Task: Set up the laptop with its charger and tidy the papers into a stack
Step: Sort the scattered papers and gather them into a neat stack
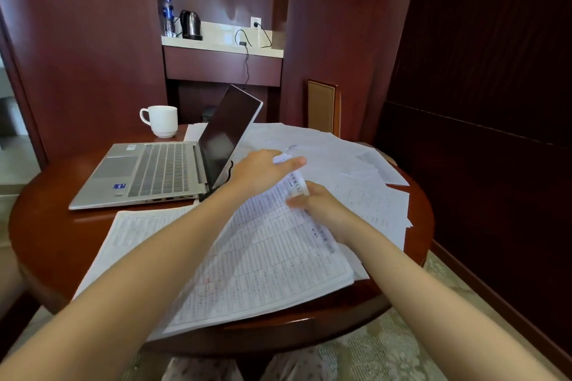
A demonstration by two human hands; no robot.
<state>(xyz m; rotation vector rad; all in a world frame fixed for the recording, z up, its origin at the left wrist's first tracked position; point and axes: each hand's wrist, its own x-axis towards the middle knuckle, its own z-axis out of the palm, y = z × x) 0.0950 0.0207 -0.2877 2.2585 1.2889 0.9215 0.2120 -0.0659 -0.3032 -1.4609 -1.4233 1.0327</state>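
The laptop (148,170) stands opened on the left of the round bench (55,226), and a black charger cable (230,168) appears to be led to its side, though the plug cannot be made out. The papers (278,257) lie spread and unstacked, so most tidying is judged left. A curled sheet (296,185) is clamped by fingers of the left hand (260,170) and right hand (315,204).

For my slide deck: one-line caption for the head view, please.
Left hand and right hand grip a sheet above papers spread beside the open laptop.
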